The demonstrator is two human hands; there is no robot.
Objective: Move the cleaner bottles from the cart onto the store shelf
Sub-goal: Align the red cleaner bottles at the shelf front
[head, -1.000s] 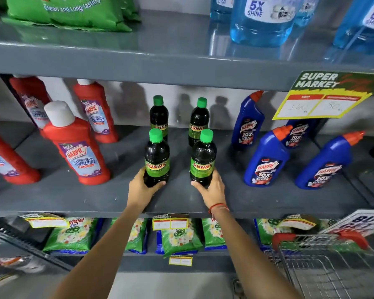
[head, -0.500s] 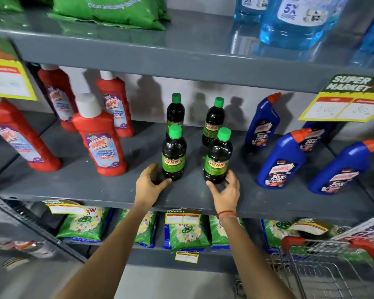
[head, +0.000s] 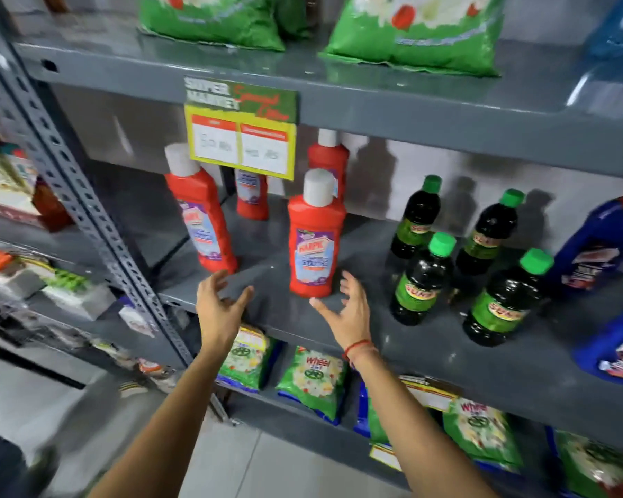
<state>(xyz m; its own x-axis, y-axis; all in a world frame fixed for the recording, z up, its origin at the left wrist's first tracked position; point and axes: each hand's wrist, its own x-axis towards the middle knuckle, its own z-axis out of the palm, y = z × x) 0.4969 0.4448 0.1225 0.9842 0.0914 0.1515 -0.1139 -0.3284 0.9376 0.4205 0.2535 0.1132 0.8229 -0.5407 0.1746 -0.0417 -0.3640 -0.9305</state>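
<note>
Several red cleaner bottles with white caps stand on the grey middle shelf (head: pixel 428 339); the nearest red bottle (head: pixel 315 242) is upright close to the front edge. My right hand (head: pixel 349 310) is open just in front and to the right of its base, fingers spread. My left hand (head: pixel 218 303) is open over the shelf edge to the left of that bottle, below another red bottle (head: pixel 202 217). Neither hand holds anything. Several dark bottles with green caps (head: pixel 421 282) stand to the right. Blue cleaner bottles (head: pixel 597 246) sit at the far right. The cart is out of view.
A yellow and green price sign (head: pixel 240 138) hangs from the upper shelf, hiding parts of the rear red bottles. Green detergent bags (head: pixel 312 379) lie on the lower shelf and on the top shelf. A perforated grey upright (head: pixel 87 217) runs down the left.
Both hands have let go of the two front green-capped bottles and moved left toward the red bottles. The view has swung left, and the cart has left the frame.
</note>
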